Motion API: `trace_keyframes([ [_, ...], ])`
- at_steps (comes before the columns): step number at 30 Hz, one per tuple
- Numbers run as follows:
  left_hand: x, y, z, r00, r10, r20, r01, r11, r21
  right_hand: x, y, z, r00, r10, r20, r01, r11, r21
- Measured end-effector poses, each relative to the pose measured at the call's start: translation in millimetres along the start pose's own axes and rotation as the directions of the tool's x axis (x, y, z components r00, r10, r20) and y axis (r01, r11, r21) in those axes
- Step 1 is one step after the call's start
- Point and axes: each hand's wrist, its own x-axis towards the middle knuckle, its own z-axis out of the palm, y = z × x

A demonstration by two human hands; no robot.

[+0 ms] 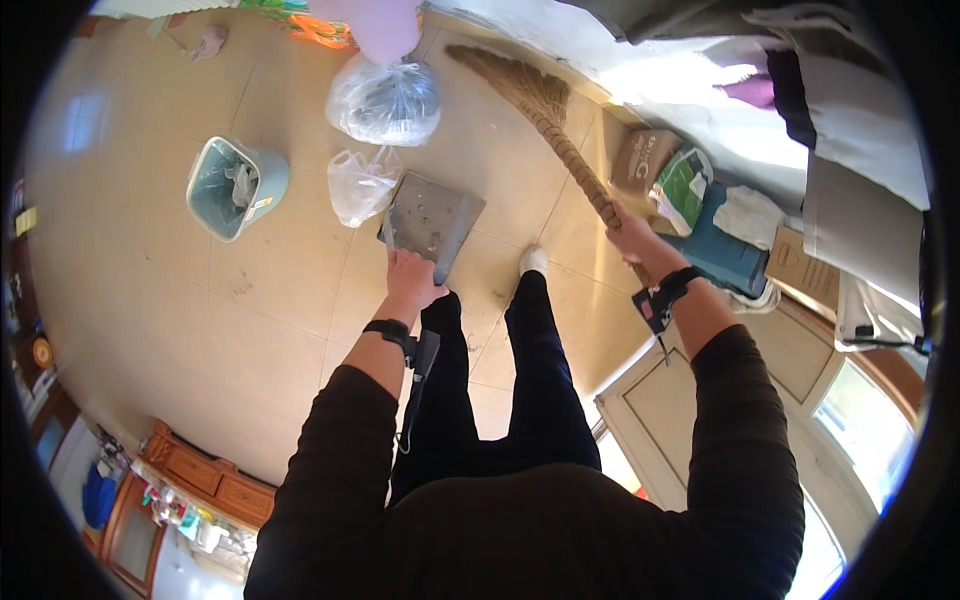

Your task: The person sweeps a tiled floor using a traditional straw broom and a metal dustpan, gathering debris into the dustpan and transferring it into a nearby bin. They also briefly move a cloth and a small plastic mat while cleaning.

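Note:
My left hand grips the upper end of a grey dustpan, which has small bits of debris on it. My right hand is closed around the bound handle of a straw broom. The broom slants up and away to the left, its bristles close to the foot of the wall. Touching or almost touching the dustpan's left side is a translucent white plastic bag. Beyond it stands a fuller, tied clear plastic bag.
A pale blue-green waste bin with a liner and some rubbish stands on the tiled floor at the left. Cardboard boxes, a green-and-white bag and a blue container line the right wall. A panelled door is at the lower right.

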Motion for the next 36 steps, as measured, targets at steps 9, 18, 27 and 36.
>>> trace_keyframes([
  [9,-36,-18,-7,0.977,0.081,-0.198,-0.118,0.976,-0.183,-171,108,77,0.993,0.100,0.062,-0.079,0.958,-0.276],
  [18,-47,-25,-25,0.987,0.057,-0.147,-0.101,0.945,-0.312,-111,118,65,0.967,0.115,-0.228,-0.113,0.993,0.019],
  [27,-63,-42,-10,0.984,-0.156,-0.089,0.069,0.786,-0.615,-92,138,177,0.977,0.195,-0.084,-0.192,0.980,0.043],
  [36,-75,-21,-25,0.966,-0.240,-0.096,0.120,0.744,-0.657,-303,211,261,0.974,0.206,0.098,-0.214,0.974,0.076],
])
